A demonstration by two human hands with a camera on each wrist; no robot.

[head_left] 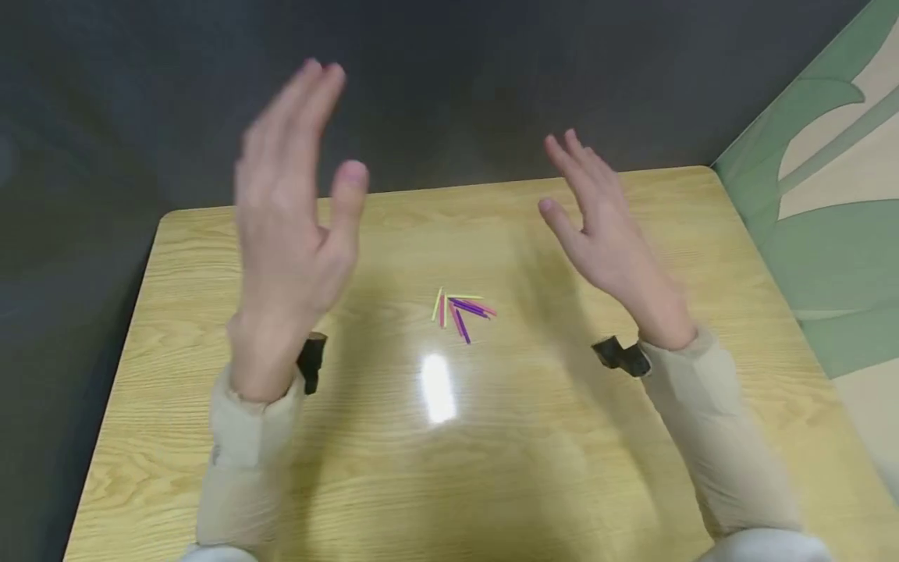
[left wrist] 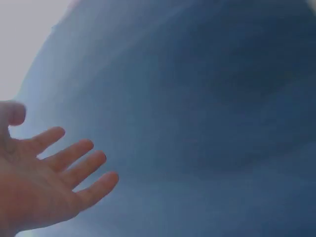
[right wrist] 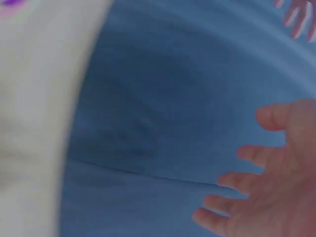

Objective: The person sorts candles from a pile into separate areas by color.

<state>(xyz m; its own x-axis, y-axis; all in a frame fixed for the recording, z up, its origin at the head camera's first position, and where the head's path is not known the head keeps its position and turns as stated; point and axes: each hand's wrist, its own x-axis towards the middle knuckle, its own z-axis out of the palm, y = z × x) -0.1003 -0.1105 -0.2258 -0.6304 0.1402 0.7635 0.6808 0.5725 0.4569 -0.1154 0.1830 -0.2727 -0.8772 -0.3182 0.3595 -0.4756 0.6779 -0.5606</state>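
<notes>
Several thin sticks in yellow, pink and purple lie in a loose fan on the wooden table (head_left: pixel 393 484), among them a purple stick (head_left: pixel 463 326) and a yellow stick (head_left: pixel 465 297). To their left, my left hand (head_left: pixel 288 211) is raised over the table, fingers extended and thumb apart, holding nothing. My right hand (head_left: pixel 607 226) is up on the other side, its fingers spread and its palm bare in the right wrist view. Both hands are well away from the sticks.
Dark cloth (head_left: pixel 449 94) hangs behind the table's far edge and down its left side. A green and beige patterned surface (head_left: pixel 836 257) borders the right side. Small black wrist cameras sit at both cuffs, the left one (head_left: pixel 311 363) and the right one (head_left: pixel 621 357). Light glares off the tabletop.
</notes>
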